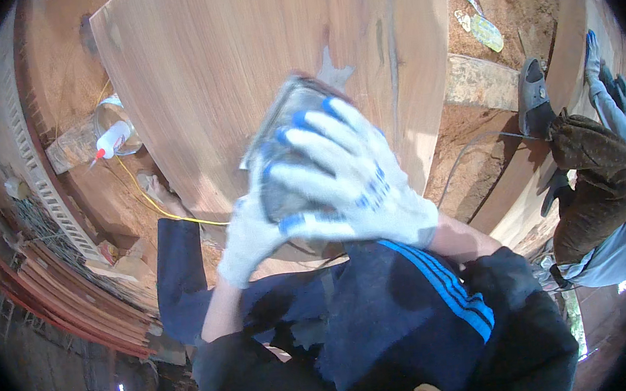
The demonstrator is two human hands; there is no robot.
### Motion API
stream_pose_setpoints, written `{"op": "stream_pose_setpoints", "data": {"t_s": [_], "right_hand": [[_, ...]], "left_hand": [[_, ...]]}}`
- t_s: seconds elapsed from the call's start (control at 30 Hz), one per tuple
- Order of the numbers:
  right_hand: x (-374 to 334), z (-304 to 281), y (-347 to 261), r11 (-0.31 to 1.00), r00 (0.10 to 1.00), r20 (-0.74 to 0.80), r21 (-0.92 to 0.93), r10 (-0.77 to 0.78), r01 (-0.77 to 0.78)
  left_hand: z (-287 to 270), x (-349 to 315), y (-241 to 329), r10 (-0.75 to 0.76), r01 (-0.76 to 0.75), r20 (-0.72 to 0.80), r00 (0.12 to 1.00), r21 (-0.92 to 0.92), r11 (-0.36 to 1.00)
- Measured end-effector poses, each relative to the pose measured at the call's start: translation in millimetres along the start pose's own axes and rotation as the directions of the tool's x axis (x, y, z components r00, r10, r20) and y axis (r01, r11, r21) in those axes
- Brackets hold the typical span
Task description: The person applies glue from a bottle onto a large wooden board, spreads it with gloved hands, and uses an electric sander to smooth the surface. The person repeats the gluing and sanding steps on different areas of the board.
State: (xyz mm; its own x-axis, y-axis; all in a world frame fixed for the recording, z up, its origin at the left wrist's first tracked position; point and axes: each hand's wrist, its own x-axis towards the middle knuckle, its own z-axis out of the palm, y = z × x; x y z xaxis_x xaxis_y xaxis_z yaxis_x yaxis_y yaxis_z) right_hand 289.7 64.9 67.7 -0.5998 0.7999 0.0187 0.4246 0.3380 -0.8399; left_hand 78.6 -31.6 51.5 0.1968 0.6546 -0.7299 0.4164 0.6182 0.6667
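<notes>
A dark grey sander [296, 102] rests on a broad, smooth wooden board [240, 45] in front of me; it looks slightly blurred. My right hand [348, 174], in a white glove with blue fingertips, lies over the top of it with the fingers bent around it. On its near left side my left hand [252, 227], gloved the same way, grips the tool; part of its fingers is hidden. A pale grey patch [333, 71] marks the board just beyond the sander.
Left of the board, a white bottle with a red nozzle [113, 140] leans in a metal can [113, 109]. A yellow cord [141, 193] runs towards my hands. Stacked planks [77, 305] lie at lower left. At right sits another person, with a grey clog [533, 96] and gloved hand [594, 59].
</notes>
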Motion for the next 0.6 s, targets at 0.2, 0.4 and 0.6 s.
{"op": "stream_pose_setpoints", "data": {"t_s": [0.2, 0.4, 0.6], "right_hand": [[39.5, -21.6, 51.2, 0.999, 0.947, -0.321, -0.023, -0.035, 0.029], [56.9, -47.5, 63.8, 0.981, 0.915, -0.355, 0.1, 0.189, -0.164], [19.5, -17.7, 27.4, 0.953, 0.859, -0.416, 0.186, 0.298, -0.241]], "left_hand": [[23.0, 61.3, 62.4, -0.023, 0.038, -0.101, 0.995, 0.146, 0.989], [0.9, 104.1, 96.9, 0.168, -0.134, -0.1, 0.981, 0.283, 0.95], [8.3, 60.5, 100.0, -0.14, 0.142, -0.027, 0.99, 0.316, 0.938]]}}
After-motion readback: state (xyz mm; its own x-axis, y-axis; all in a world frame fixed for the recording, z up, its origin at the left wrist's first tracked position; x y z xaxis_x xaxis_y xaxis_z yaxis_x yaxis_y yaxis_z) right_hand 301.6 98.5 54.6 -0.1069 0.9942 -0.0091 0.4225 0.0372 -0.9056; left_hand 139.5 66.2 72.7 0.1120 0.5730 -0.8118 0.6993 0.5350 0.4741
